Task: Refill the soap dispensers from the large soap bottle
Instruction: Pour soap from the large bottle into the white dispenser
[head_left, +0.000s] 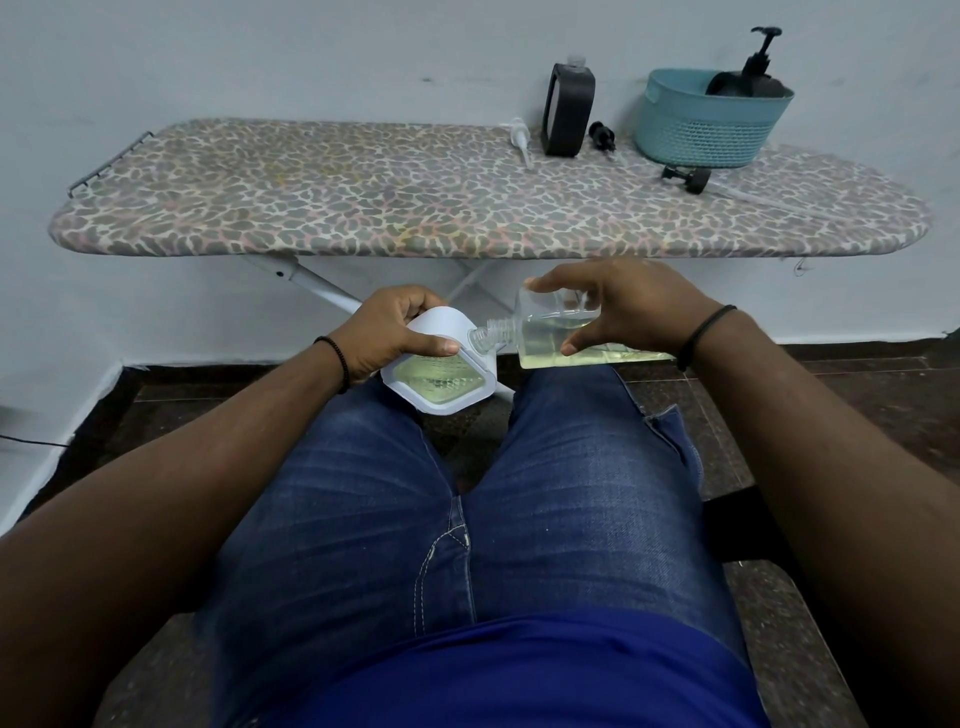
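Clear soap bottle (566, 332) lies horizontal above the knees, long axis left-right, neck meeting the white dispenser (441, 364). Right hand (634, 306) grips the bottle; left hand (395, 332) grips the dispenser. Ironing-board surface (363, 192) beyond.

Patterned ironing board (363, 197) with black dispenser (567, 110), teal basket (701, 130), 3 loose pumps (685, 176).
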